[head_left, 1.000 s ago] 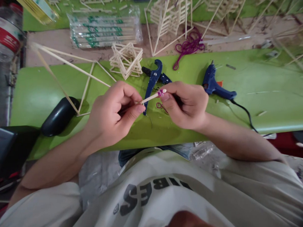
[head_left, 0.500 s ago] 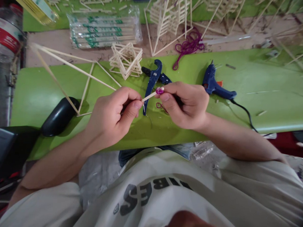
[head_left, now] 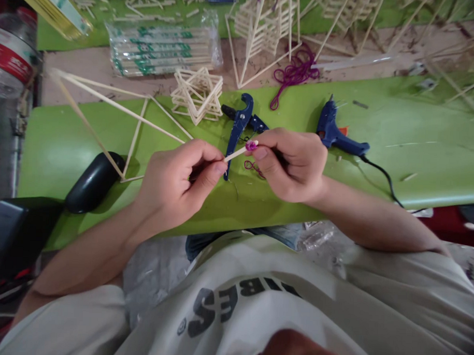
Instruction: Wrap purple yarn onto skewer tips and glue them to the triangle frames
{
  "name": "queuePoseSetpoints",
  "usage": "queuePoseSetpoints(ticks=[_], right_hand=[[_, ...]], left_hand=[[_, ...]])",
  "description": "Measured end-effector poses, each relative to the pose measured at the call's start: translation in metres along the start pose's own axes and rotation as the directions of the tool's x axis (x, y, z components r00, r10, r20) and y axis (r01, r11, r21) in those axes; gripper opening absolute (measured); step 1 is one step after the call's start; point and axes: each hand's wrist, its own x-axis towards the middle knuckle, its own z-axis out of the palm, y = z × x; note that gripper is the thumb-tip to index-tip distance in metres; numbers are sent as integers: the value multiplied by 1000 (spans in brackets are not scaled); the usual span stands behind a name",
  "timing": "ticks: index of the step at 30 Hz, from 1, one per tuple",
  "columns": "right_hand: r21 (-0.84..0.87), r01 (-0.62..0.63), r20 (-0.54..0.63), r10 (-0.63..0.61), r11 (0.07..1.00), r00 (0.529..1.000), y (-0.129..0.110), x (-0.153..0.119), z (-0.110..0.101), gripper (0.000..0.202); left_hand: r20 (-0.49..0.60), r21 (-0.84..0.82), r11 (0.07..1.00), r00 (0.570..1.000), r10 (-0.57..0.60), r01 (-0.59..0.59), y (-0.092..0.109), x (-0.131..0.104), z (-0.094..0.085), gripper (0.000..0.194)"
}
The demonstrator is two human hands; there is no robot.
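Observation:
A short pale stick (head_left: 235,154) spans the gap between my two hands. My left hand (head_left: 182,178) pinches its left end between thumb and fingers. Purple cord (head_left: 251,145) is wound round the stick's right end, and my right hand (head_left: 290,161) pinches there with thumb and forefinger. A loose loop of thin purple cord (head_left: 253,168) hangs below the right fingertips. Behind the hands a blue cutter (head_left: 239,126) lies on the green table (head_left: 410,126). A blue glue gun (head_left: 335,132) lies to the right of my right hand.
A small stick lattice (head_left: 198,96) and a large stick frame (head_left: 119,102) stand left of centre. Near them are a black rounded object (head_left: 92,183) and bagged sticks (head_left: 164,48). Farther back are a purple cord bundle (head_left: 297,71), a stick tower (head_left: 265,23) and a bottle (head_left: 10,50).
The wrapped stick end has turned slightly and shifted a little down and right. My left fingertips have moved slightly right; my right hand is nearly still.

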Motion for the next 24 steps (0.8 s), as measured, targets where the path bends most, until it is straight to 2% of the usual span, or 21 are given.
queuePoseSetpoints(ticks=[11,17,24], right_hand=[[38,-35,19,34,999,999,0,-1,-1,13],[75,-26,17,25,997,1000,1,0,-1,12],[29,17,19,-18,999,1000,4,0,0,15]], left_hand=[[27,-40,999,1000,-11,13,3,1,-1,14],[19,-60,996,998,63,-61,1,3,-1,16],[67,-156,985,996,-65,75,-3,1,0,27]])
